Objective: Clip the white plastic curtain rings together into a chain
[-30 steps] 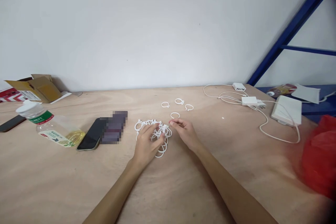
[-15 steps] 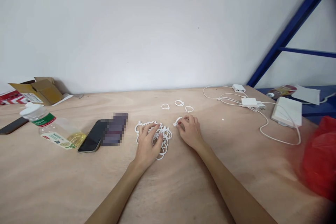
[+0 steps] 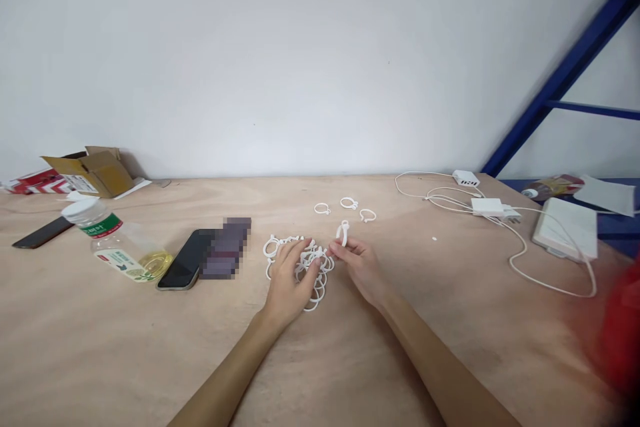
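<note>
Right hand point(image 3: 360, 265) has come up off the worktop point(image 3: 150, 347) since half a second back, when it lay flat over a ring point(image 3: 343, 232) toward the back. It now pinches that ring upright between thumb and fingertips, just right of the pile point(image 3: 305, 263); can't tell if they touch. Left to right: box point(image 3: 90, 170) at back left corner, sticker print too small to read. Bottle point(image 3: 117, 247) lies on its side near the left edge with yellowish liquid inside; its green-and-red label has writing, not legible. Phone point(image 3: 183, 260) is just beside it, screen dark, then a blurred patch point(image 3: 225, 247). Left hand point(image 3: 290, 280) lies on the pile mid-worktop, fingers loosely spread, tips pressing the tangled rings. Three loose rings point(image 3: 349, 203) sit apart behind the held one. Chargers point(image 3: 487, 207) and cable point(image 3: 523, 247) are toward the back right corner; marks on the far charger unreadable. Red bag point(image 3: 623, 327) at right edge, blurred. Risks, my guess: the pinch is thin on a small smooth ring, so it could slip and bounce in among the loose ones. Rings in the pile look interlocked, so a tug could drag several along, or scatter them if the left hand eases. A sweep of the left forearm could roll the bottle onto the phone, and a loose cap would leak.
</note>
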Motion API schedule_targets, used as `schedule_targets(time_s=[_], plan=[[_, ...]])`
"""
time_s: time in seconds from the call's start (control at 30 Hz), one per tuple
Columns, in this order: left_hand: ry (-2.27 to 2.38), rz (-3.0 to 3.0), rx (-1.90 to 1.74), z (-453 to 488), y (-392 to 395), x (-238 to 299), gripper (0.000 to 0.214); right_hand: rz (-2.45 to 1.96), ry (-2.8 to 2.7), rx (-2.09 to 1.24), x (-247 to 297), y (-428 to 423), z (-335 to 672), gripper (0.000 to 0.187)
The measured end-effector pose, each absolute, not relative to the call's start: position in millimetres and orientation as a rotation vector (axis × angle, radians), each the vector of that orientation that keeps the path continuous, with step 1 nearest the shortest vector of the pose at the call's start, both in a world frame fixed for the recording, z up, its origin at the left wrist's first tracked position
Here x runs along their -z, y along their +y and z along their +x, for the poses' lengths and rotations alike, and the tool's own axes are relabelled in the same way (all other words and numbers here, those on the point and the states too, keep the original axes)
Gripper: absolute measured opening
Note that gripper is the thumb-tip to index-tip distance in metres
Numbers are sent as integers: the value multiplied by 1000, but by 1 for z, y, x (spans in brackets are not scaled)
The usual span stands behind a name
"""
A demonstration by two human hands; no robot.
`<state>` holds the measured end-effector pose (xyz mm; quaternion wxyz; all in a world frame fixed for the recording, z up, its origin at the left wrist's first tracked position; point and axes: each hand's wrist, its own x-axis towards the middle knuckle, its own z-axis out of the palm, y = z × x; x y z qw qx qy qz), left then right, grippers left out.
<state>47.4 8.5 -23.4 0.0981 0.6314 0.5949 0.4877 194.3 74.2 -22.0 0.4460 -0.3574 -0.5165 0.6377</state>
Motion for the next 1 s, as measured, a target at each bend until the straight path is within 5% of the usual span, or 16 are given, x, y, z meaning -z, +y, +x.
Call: schedule_targets(time_s=[0.13, 0.47, 0.73, 1.0], plan=[[1581, 1602, -1451, 51, 6, 21, 46, -603, -1092, -2004, 5, 54, 182, 23], [1571, 1630, -1524, 57, -2, 13, 58, -538, -1081, -2175, 0, 48, 184, 36], [1710, 1903, -1672, 53, 1, 14, 29, -729, -1207, -1950, 7, 47, 177, 34], [1701, 2150, -1590, 52, 0, 10, 27, -801, -1168, -1821, 4, 53, 183, 31]])
